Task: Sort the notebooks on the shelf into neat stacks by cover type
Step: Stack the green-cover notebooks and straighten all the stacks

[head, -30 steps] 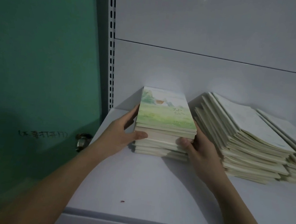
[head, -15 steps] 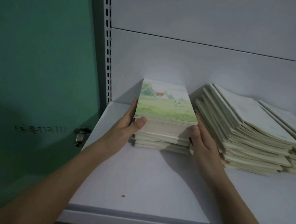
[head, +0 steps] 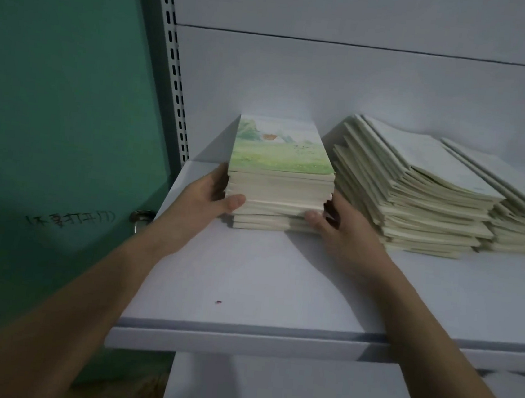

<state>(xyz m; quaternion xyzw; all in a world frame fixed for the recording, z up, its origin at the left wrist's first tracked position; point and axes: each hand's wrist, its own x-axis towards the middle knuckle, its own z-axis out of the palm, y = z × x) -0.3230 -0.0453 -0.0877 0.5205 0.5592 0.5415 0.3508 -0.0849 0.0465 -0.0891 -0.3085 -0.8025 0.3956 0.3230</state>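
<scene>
Head view: left hand (head: 204,197) and right hand (head: 341,226) clamp the notebook stack (head: 279,197) on the white shelf (head: 246,278); its top cover shows a green meadow. Handwriting on the green door (head: 55,96) is unreadable.

Three stacks of notebooks (head: 281,181) on one shelf (head: 278,281), two hands (head: 203,199), one door (head: 53,112).

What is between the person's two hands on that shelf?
The head view shows a notebook stack topped by a green meadow cover, with the left hand and right hand pressed against its sides.
</scene>
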